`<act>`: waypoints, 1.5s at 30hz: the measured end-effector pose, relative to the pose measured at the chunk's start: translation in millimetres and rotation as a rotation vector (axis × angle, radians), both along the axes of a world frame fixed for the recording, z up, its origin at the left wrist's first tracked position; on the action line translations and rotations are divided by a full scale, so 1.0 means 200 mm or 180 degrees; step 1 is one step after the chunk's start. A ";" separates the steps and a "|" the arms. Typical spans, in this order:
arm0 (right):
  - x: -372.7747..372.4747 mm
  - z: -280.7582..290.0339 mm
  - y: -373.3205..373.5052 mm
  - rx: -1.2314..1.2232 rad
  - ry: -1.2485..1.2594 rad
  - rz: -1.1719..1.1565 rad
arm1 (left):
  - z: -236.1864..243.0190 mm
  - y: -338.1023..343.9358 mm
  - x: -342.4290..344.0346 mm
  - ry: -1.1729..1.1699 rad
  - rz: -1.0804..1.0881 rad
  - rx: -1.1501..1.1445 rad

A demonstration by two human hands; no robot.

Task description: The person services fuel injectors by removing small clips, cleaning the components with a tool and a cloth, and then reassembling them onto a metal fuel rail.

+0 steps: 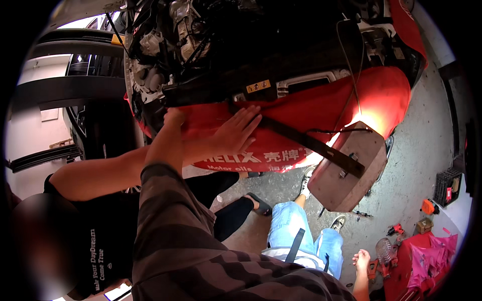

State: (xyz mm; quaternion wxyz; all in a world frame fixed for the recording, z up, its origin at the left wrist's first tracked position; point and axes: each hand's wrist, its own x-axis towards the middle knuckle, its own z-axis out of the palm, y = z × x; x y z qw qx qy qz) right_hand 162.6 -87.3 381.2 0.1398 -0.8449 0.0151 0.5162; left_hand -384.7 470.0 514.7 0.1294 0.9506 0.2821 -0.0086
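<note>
My left hand (174, 117) is at the upper edge of a red fender cover (201, 114) draped over the front of a car. Its fingers are curled in, and whatever they may grip is hidden. My right hand (361, 260) hangs low at the right, loosely closed with nothing visible in it. Beside my left hand, a co-worker's hand (238, 129) lies flat on the cover, fingers stretched. A long dark metal bar (306, 143) runs from near that hand to a boxy, pale lamp-like housing (346, 188), with bright light spilling at its upper edge.
Ahead lies the open engine bay (241, 45). The co-worker in a black shirt (108, 226) stands close on my left. At lower right is a red surface with pink cloth (432, 261), near a black crate (447, 185) and small tools on the grey floor. A thin cable (346, 55) loops down to the housing.
</note>
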 end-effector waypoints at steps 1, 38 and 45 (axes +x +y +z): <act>0.00 0.00 0.01 -0.0009 -0.0022 0.0002 | -0.01 -0.02 -0.02 -0.0038 -0.0014 -0.0018; -0.29 0.75 0.37 0.1573 -0.0474 0.0631 | 0.05 -0.47 0.58 -0.0810 0.0234 0.0143; -0.08 0.88 0.44 0.2048 0.0340 0.2077 | 0.00 -1.93 1.77 -0.0984 -0.0034 -0.2901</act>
